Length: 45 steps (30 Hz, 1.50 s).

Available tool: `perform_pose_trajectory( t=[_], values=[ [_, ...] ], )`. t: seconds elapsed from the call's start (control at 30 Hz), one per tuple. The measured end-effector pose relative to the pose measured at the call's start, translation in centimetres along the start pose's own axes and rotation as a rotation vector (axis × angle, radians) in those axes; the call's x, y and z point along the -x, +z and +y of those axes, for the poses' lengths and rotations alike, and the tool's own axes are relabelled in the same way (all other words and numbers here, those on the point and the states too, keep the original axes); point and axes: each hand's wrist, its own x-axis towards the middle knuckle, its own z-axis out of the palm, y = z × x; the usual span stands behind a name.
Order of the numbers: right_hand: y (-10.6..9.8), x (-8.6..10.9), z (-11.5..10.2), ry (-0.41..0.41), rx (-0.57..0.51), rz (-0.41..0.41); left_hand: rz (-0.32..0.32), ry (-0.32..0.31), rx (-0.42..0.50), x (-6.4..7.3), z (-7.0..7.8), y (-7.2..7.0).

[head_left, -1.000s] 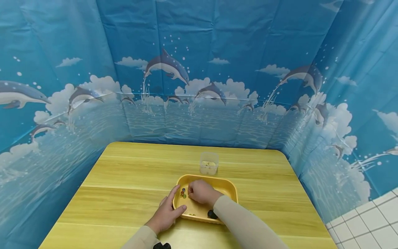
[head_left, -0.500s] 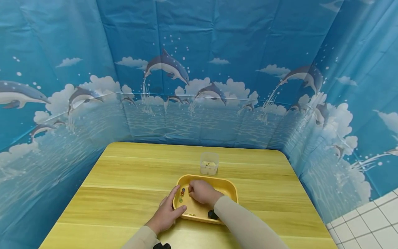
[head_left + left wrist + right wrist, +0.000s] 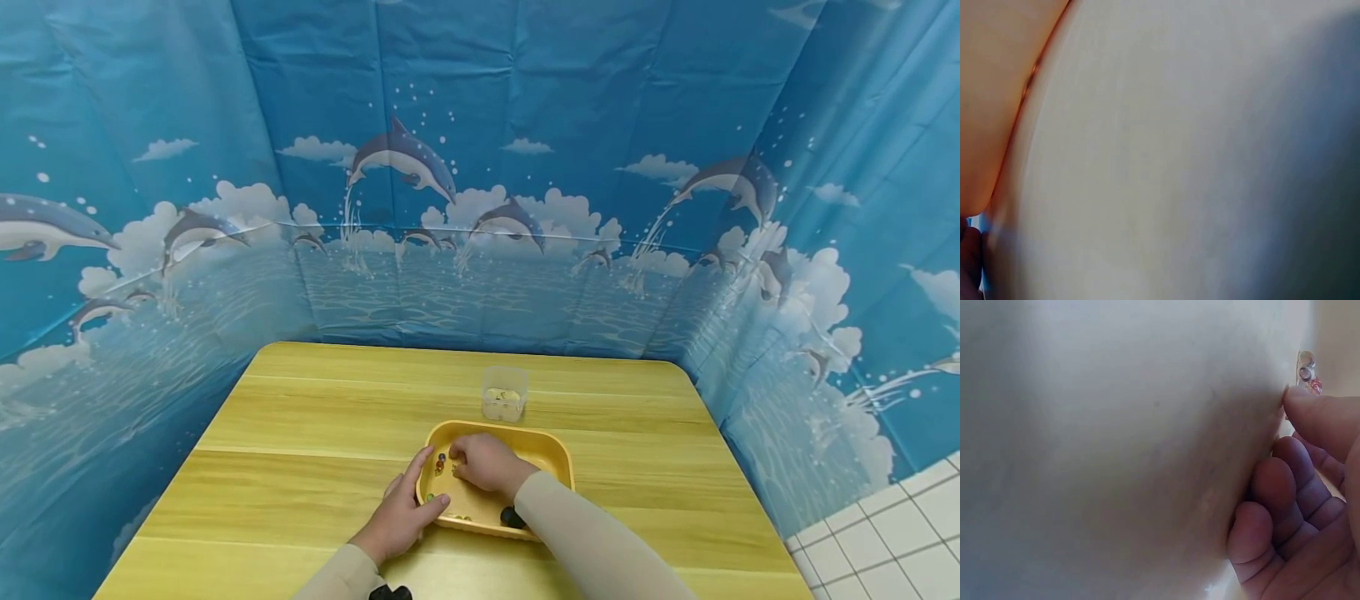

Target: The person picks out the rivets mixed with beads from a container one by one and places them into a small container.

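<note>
While the left hand spreads against the yellow tray, the green marble rolls clear of the other marbles inside, down beside that thumb, splitting the group; whether the right hand, fingers curled, pinches anything in its grip, I can't tell.

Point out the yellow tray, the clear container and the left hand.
Yellow tray (image 3: 478, 503): head view, on the bare floor inside it.
Clear container (image 3: 503, 412): head view, on its near wall.
Left hand (image 3: 399, 517): head view, on the back of the hand.
</note>
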Motion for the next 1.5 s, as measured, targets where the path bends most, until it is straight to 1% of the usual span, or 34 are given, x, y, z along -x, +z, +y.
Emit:
perform_pose_trajectory(
  t=[0.17,0.5,0.87,1.17,1.5],
  values=[
    [0.03,-0.07,-0.01,-0.012,-0.005,-0.008,0.008,-0.002,-0.019,-0.01,-0.02,0.0],
    [0.14,-0.1,0.06,0.007,0.012,-0.009,0.012,-0.001,-0.031,-0.09,-0.01,0.01],
    [-0.12,0.07,-0.08,0.015,-0.005,-0.012,0.014,0.001,-0.02,-0.16,-0.06,0.03],
    [0.08,-0.14,0.05,-0.006,0.042,-0.022,0.022,0.007,-0.029,-0.22,-0.22,0.05],
    [-0.12,0.01,-0.11,0.005,0.014,-0.033,0.031,0.011,-0.057,-0.15,-0.18,0.09]
  ],
)
